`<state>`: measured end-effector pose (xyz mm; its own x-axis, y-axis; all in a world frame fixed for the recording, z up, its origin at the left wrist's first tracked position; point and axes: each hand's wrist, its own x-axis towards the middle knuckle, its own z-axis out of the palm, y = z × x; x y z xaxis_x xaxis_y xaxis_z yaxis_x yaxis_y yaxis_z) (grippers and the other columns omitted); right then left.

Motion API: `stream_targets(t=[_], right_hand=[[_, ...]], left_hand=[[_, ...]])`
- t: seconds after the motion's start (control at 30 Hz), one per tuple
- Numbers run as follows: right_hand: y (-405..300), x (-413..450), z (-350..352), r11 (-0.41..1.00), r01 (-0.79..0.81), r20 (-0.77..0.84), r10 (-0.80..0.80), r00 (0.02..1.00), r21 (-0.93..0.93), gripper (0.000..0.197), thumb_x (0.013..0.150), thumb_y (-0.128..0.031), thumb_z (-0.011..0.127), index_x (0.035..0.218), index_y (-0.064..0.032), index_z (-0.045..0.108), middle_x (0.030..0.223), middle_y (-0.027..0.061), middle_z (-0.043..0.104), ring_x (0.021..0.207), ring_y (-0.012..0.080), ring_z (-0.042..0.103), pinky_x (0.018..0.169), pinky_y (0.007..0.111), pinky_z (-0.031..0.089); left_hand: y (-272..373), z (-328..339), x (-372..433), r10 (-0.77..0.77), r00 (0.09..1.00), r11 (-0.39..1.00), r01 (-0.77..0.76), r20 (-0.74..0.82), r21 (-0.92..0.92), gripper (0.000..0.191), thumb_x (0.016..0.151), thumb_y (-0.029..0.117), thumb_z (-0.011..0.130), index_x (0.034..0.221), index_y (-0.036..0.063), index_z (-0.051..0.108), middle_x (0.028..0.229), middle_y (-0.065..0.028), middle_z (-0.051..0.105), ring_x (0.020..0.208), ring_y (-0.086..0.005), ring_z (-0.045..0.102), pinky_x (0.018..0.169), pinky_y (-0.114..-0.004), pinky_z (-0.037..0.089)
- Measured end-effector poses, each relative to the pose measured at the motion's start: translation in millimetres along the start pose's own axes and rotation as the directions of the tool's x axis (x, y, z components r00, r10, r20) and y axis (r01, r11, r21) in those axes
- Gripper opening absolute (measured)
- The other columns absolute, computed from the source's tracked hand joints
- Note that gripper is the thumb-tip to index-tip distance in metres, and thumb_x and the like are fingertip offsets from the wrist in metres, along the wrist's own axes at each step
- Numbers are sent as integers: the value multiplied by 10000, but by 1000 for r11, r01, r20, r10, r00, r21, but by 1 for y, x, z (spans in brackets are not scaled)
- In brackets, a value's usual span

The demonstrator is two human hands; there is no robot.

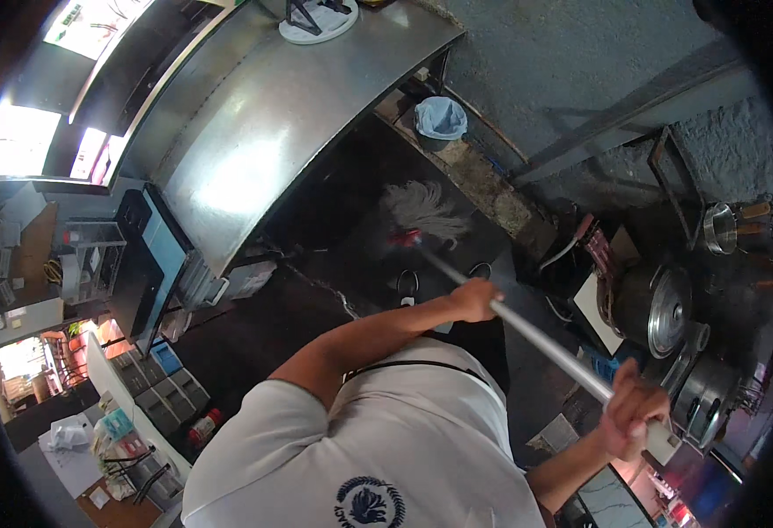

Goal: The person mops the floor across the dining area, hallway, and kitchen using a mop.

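A string mop with a pale metal pole (551, 350) slants from my right side down to the dark floor ahead of my feet. My left hand (475, 300) is wrapped around the lower part of the pole. Near the pole's upper end, my right hand (634, 416) grips it, with a finger raised. Grey mop strands (426, 210) lie fanned out on the floor, joined to the pole by a red mop head clamp (405, 238). The tips of my dark shoes (408, 284) show just behind the mop.
A stainless steel counter (248, 132) overhangs the floor at front left. A lined bin (440, 122) stands by the wall ledge (492, 188). Large metal pots (667, 317) and hanging strainers (720, 228) crowd the right. Grey drawers (172, 396) and a fire extinguisher (204, 427) are at left.
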<state>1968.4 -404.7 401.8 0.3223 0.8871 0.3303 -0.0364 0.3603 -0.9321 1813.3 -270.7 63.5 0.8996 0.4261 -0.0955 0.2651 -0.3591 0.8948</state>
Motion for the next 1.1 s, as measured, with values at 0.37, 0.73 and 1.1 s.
stream_targets(t=[0.37, 0.73, 1.1], right_hand=[[78, 11, 63, 950, -120, -60, 143, 988, 289, 354, 869, -288, 720, 770, -119, 426, 562, -5, 386, 525, 149, 368, 631, 359, 368], [100, 69, -34, 998, -42, -63, 45, 997, 42, 275, 939, -209, 630, 779, -105, 432, 577, -11, 378, 577, 132, 382, 690, 381, 382], [-32, 49, -262, 974, -143, -235, 99, 967, -176, 350, 923, -283, 589, 725, -142, 338, 567, -36, 266, 548, 101, 305, 594, 319, 290]], left_hand=[[-81, -68, -72, -211, 849, 931, 326, -485, 166, 370, 873, 312, 629, 617, 48, 587, 683, -169, 628, 748, -402, 624, 767, -489, 462], [-115, -58, 112, 39, 823, 948, 149, -567, 281, 136, 739, 225, 682, 734, 94, 718, 768, -142, 682, 817, -361, 636, 840, -464, 470], [62, 125, 234, -11, 977, 986, 46, -212, 162, 157, 724, 252, 665, 717, 96, 688, 742, -142, 670, 740, -365, 651, 713, -501, 494]])
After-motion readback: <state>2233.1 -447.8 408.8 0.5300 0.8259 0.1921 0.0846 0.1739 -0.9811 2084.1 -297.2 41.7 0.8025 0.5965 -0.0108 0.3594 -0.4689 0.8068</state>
